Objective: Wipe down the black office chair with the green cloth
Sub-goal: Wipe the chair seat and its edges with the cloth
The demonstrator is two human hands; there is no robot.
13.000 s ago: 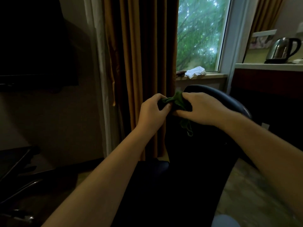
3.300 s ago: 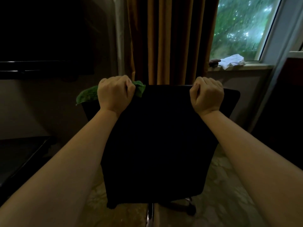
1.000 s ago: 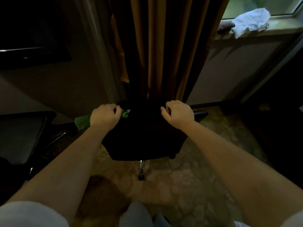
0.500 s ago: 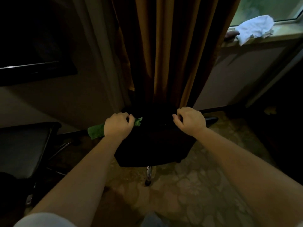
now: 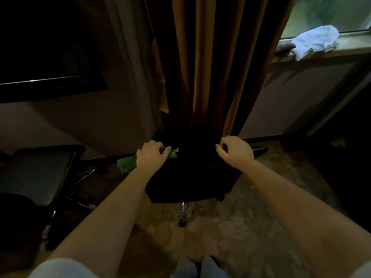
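The person stands behind the black office chair [image 5: 190,177] and looks down over its backrest, which faces them. The left hand [image 5: 152,155] sits on the backrest's top edge near its left corner, fingers curled round the green cloth [image 5: 126,165]. A bunched tail of the cloth sticks out past the wrist to the left, and a smaller tuft shows beyond the fingertips. With the cloth clamped between palm and edge like that, I'd say the top rim is the part being wiped, since a hand wrapped over the rim can drag fabric along it.

The right hand [image 5: 234,151] is at the same top edge, further right, holding no cloth. Its fingers are hooked, but in this gloom I cannot tell whether they actually clasp the rim or only rest against it. Its job looks like bracing. The chair stands on a chrome post [image 5: 184,209] with casters on the patterned floor [image 5: 230,233], so it would roll or swivel away under a one-handed push.

The chair's seat side is up against the orange curtain [image 5: 210,67], which explains working from the back. The broad back panel below the hands looks like the next surface to cover. A white cloth [image 5: 315,41] lies on the windowsill [image 5: 341,52], well apart from the work, and a second dark seat [image 5: 36,173] stands off to the left.
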